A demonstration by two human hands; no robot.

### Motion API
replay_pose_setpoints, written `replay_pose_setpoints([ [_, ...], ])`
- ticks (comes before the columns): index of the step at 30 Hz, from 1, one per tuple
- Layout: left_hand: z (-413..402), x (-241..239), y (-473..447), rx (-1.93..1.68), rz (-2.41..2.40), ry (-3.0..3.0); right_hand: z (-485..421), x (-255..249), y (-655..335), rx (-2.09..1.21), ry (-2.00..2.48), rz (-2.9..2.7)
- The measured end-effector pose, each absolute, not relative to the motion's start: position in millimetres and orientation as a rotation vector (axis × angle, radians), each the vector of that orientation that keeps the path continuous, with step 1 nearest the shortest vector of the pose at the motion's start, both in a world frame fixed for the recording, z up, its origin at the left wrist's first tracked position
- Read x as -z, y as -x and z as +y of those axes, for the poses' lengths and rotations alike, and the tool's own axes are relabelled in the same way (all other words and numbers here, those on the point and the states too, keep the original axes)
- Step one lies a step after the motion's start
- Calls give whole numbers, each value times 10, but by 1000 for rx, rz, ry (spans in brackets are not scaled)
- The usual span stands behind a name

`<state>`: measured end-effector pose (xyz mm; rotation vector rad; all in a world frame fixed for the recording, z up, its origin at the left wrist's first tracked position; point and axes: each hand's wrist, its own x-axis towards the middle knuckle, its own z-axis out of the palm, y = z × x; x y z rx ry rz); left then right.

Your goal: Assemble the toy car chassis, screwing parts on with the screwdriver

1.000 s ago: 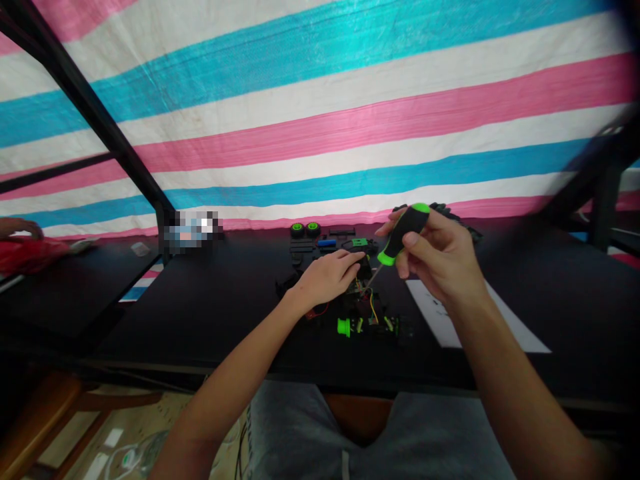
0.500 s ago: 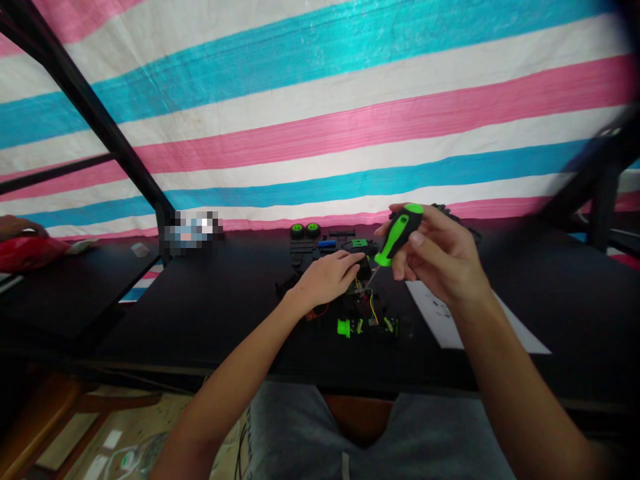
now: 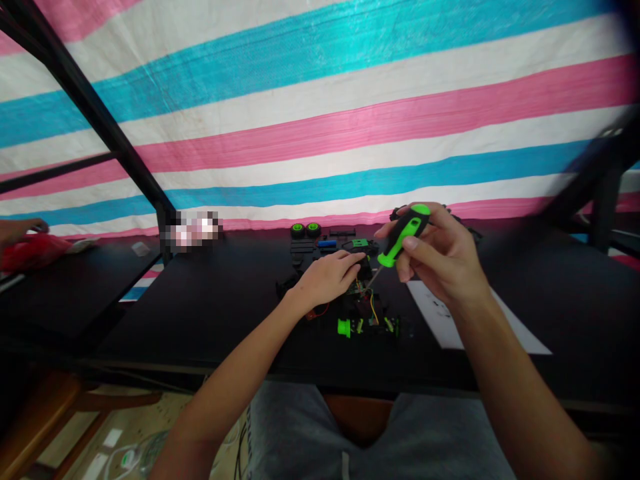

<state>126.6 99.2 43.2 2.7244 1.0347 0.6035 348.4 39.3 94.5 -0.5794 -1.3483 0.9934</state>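
My right hand [image 3: 443, 250] is closed around a green-and-black screwdriver [image 3: 405, 233], held at a slant with its shaft pointing down and left. The tip reaches into the middle of a partly taken-apart toy car chassis [image 3: 367, 310], among circuit parts and a yellow wire [image 3: 373, 308]. Exactly what the tip touches is too small to tell. My left hand [image 3: 330, 275] grips the far side of the chassis, thumb and fingers on a black part there. At the chassis's near end sits a bright green wheel hub [image 3: 344, 327]. My left hand hides some of the chassis.
Behind the chassis lie two small green-rimmed wheels [image 3: 305, 230], a blue cylinder [image 3: 327, 244] and a green plate [image 3: 359, 244]. Right of it, a white sheet [image 3: 480, 327] carries small dark pieces. Far left, another person's hand [image 3: 20, 229] is by a red bag [image 3: 37, 252].
The screwdriver handle has tipped slightly to the right, and my right fingers have shifted around it. My left hand stays put. The other person's hand at far left has moved a little.
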Motion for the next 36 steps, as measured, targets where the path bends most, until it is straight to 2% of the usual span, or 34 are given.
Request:
replay_pose_setpoints([
  [36,981,-443,-1265,-590,1039,-2712,428,-923,-3475,-927,542,-1323],
])
